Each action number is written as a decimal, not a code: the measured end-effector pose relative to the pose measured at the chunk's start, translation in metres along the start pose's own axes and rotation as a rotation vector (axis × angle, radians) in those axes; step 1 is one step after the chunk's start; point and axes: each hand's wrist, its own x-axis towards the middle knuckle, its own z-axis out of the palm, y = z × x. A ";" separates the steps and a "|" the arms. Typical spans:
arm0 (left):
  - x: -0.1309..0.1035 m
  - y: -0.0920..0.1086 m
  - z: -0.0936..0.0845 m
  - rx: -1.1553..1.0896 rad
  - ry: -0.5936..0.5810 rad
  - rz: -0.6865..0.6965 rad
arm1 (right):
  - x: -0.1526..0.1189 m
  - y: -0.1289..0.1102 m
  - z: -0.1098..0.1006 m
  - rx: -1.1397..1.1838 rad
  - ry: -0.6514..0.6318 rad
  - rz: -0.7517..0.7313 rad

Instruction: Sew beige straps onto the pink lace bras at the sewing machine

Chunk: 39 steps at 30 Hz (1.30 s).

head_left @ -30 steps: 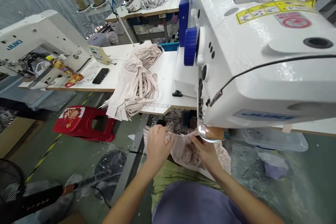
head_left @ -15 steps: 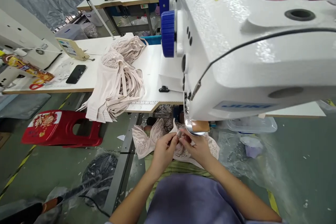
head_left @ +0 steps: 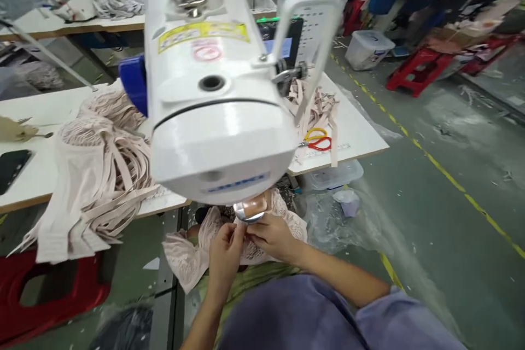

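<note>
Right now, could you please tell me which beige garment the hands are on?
The lace garment below the head of the sewing machine; the heaped garments hang off the white table, further left.

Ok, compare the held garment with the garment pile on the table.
The held garment looks like a single piece; the garment pile is many layered together. The held garment lies across the lap; the garment pile rests on the tabletop, ends hanging over its edge. Both are pale beige-pink with lace.
</note>
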 end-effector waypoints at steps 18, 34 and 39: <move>-0.011 0.025 -0.011 -0.234 -0.285 -0.112 | 0.051 0.084 -0.216 -0.702 -0.360 0.351; -0.017 0.035 -0.020 -0.391 -0.353 -0.167 | -0.034 -0.037 -0.076 -0.191 -0.138 0.092; -0.017 0.028 -0.019 -0.291 -0.304 -0.094 | -0.036 -0.030 -0.076 -0.073 -0.200 0.118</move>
